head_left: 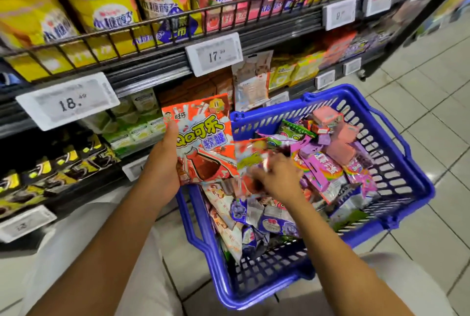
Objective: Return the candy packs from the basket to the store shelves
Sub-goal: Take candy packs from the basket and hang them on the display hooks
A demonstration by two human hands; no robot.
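Note:
A blue plastic basket (417,188) stands on the floor, full of mixed candy packs: purple and pink ones (328,170) at its middle and right, white and purple ones (274,224) nearer me. My left hand (162,163) holds a red cola gummy pack (203,142) upright beside the basket's left rim, thumb on its front. My right hand (277,175) reaches into the basket, fingers curled on another red pack (251,155) that is blurred. The store shelves (152,71) run along the left.
Yellow and pink candy bags (101,5) fill the upper shelf behind a wire rail. White price tags (213,53) hang along the shelf edges. Green boxes (137,122) and dark packs (50,170) sit on the lower shelves. Pale floor tiles (432,102) lie right of the basket.

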